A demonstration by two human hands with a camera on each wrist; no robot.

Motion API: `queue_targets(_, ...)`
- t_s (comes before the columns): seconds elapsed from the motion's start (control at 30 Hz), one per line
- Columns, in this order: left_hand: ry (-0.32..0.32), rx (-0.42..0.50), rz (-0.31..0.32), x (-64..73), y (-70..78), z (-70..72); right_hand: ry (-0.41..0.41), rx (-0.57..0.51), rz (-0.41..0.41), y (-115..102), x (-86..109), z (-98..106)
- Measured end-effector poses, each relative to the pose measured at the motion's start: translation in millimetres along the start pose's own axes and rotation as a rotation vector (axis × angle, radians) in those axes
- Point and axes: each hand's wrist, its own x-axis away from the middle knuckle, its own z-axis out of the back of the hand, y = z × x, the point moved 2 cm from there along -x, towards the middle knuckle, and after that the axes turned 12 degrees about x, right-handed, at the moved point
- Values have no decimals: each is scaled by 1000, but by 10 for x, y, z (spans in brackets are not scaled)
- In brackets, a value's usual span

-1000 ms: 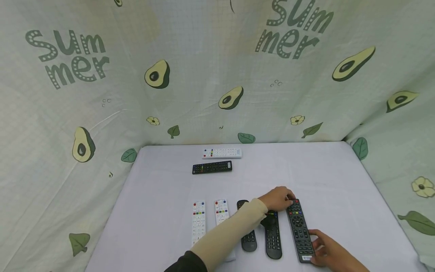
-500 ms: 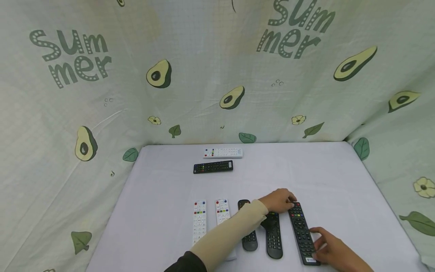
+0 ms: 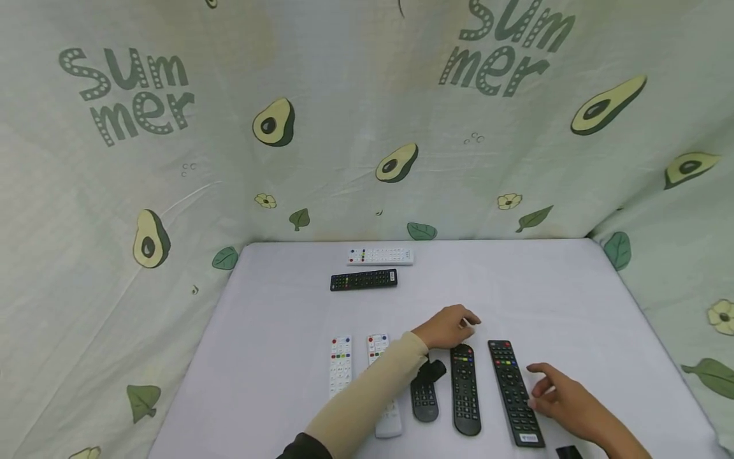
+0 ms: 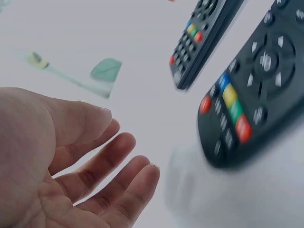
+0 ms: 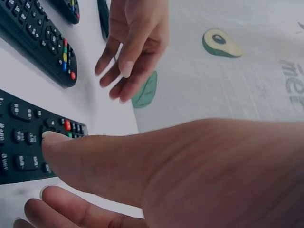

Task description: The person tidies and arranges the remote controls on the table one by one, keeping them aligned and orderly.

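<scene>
My left hand [image 3: 449, 326] hovers over the table with its fingers loosely bent and nothing in them, near the top end of a round-ended black remote control [image 3: 466, 390]. To the right lies a square-cornered black remote control [image 3: 516, 394], tilted a little. Beside its right edge is my right hand [image 3: 568, 398], fingers relaxed; in the right wrist view the thumb overlaps this remote's buttons [image 5: 23, 137]. The left wrist view shows the left palm [image 4: 95, 161] apart from both black remotes. Another black remote [image 3: 424, 405] is partly hidden by the left wrist's camera.
Two white remotes [image 3: 341, 363] stand upright in the row at left, one mostly covered by the left forearm [image 3: 367, 395]. Farther back, a white remote [image 3: 380, 257] and a black remote [image 3: 364, 280] lie crosswise. An avocado-print curtain [image 3: 321, 127] surrounds the white table [image 3: 275, 319].
My left hand has left the top of the rightmost black remote and moved left. The right hand has eased away from its lower right side. That remote has shifted slightly toward me.
</scene>
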Motion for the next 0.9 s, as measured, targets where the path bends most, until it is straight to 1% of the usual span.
queue_targets(0.1, 35, 24, -13, 66, -55, 149, 17, 20, 32, -49, -50, 59)
queue_targets(0.17, 65, 40, -10, 108, -95, 246, 25, 38, 48, -82, -85, 89)
queue_targets(0.37, 160, 120, 26, 266, -250, 525, 49, 72, 83, -207, -186, 160)
queue_targets(0.47, 210, 146, 39, 369, -357, 658, 76, 73, 109, -277, -231, 195)
queue_targets(0.67, 308, 168, 50, 590, -567, 907, 122, 78, 127, -405, -349, 265)
queue_targets(0.9, 425, 186, 69, 881, -749, 1167, 203, 78, 209, -621, -489, 338)
